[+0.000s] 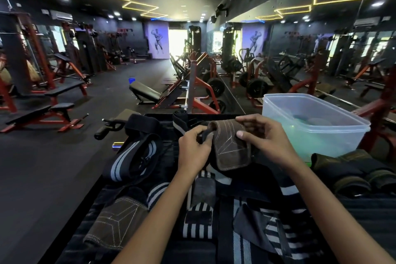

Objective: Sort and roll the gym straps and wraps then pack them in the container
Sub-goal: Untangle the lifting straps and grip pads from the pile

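Both hands hold the brown leather wrap (230, 148) just left of the clear container (321, 133): left hand (194, 152) fingers pinch its dark strap, right hand (263, 137) fingers clamp the pad. A loosened pinch could let the strap slip and the roll unwind.

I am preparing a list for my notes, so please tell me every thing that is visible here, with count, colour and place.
leather pad: one, brown, held in both hands
second leather pad: one, brown, near left
striped wraps: several, black and grey, spread over the surface
rolled wrap: one, black and grey, far centre
olive straps: a few, right, beside the container
container: one, clear plastic, far right
gym benches: several, red and black, behind
left hand: grips pad strap
right hand: pinches pad
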